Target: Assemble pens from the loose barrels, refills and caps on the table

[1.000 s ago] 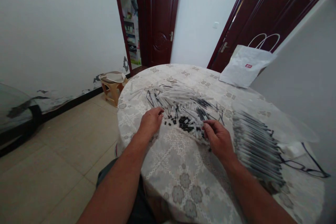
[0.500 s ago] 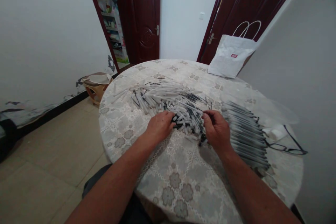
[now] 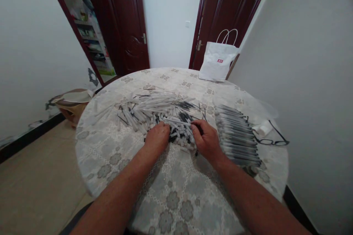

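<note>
Pinched in my right hand point(image 3: 205, 137) is one end of a slim whitish pen barrel point(image 3: 178, 121), lying nearly level and pointing left. Its far end reaches the fingertips of my left hand point(image 3: 158, 136). That hand is closed, its fingers curled at the pile's near edge; what they grip is hidden. Between and below the hands lies a heap of short white and black pen pieces point(image 3: 180, 140). Behind them spread loose white pen barrels point(image 3: 156, 103) and thin black refills point(image 3: 184, 105). To the right, a row of pens point(image 3: 238, 136) lies side by side.
A patterned cloth covers the round table point(image 3: 171, 176). Eyeglasses point(image 3: 273, 142) and a small white roll point(image 3: 264, 128) lie at the right, near clear plastic film. A white paper bag point(image 3: 217, 60) stands at the back. Left of the table is a wooden stool point(image 3: 73, 108).
The view has swung right, so the table sits farther left. My right hand's barrel now lies level towards my left hand, whose fingers have risen to its far end.
</note>
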The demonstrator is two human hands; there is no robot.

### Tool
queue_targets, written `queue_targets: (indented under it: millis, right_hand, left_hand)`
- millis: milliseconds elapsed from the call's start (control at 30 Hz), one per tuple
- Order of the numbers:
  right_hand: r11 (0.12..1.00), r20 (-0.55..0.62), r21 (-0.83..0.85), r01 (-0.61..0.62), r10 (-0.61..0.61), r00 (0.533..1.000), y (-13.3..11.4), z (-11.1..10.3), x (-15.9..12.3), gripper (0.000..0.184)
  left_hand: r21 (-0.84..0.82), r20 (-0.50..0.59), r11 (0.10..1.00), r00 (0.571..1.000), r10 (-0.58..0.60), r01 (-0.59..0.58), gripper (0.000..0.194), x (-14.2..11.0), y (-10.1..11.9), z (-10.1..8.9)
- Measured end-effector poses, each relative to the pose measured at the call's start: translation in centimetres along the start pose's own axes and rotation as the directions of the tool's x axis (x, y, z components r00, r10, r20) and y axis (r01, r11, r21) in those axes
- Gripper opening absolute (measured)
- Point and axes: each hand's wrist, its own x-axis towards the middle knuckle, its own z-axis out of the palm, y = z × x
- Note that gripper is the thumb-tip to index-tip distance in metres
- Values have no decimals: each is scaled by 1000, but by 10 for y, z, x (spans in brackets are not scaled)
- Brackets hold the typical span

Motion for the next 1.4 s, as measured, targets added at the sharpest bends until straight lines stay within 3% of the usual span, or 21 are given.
queue_targets:
  millis: [167, 267, 333, 400, 467, 533, 567, 600, 667, 867, 1033, 1167, 1267, 1400]
  right_hand:
    - [982, -7, 142, -126, 129, 992, 2, 6, -4, 24]
    - [933, 51, 285, -221, 215, 975, 4, 12, -7, 26]
    - [892, 92, 370, -261, 244, 965, 5, 15, -9, 27]
    - [858, 112, 433, -274, 251, 962, 5, 17, -11, 28]
    - [848, 117, 457, -269, 243, 963, 3, 17, -13, 27]
    - [860, 117, 444, -250, 221, 968, 1, 16, -16, 26]
    - [872, 117, 429, -237, 206, 971, -1, 16, -17, 26]
    - [886, 117, 408, -221, 190, 975, -2, 16, -18, 26]
    - [918, 123, 351, -182, 147, 981, -4, 16, -20, 27]
    - [963, 118, 240, -122, 96, 988, -6, 18, -24, 30]
    - [964, 102, 216, -156, 137, 985, -3, 18, -23, 32]
    - [977, 94, 177, -119, 103, 990, 0, 18, -22, 32]
    - [992, 86, 123, -19, 9, 996, -1, 17, -22, 25]
    - [971, 80, 70, 229, -234, 969, -6, 15, -19, 16]
  left_hand:
    - [1, -1, 999, 999, -48, 48, 30, -6, 1, -5]
    - [-174, -104, 984, 993, -60, 42, 22, -12, -6, -13]
    - [-388, -173, 921, 980, -97, 23, 13, -17, -13, -20]
    - [-670, -145, 740, 968, -206, 57, 11, -22, -20, -27]
    - [-913, -44, 395, 939, -342, 101, 20, -27, -24, -32]
    - [-997, 46, 30, 893, -447, 66, 28, -32, -26, -35]
    - [-994, 77, -100, 874, -481, 33, 31, -34, -27, -36]
    - [-982, 100, -190, 859, -503, 3, 32, -36, -27, -36]
    - [-959, 129, -281, 847, -516, -25, 31, -38, -27, -34]
    - [-913, 174, -406, 850, -497, -51, 23, -41, -23, -27]
    - [-912, 177, -409, 871, -458, -30, 24, -43, -21, -27]
    - [-912, 183, -409, 874, -450, -19, 23, -43, -17, -27]
    - [-909, 190, -416, 868, -458, -20, 19, -42, -17, -27]
    - [-911, 208, -413, 866, -455, 2, 14, -40, -19, -26]
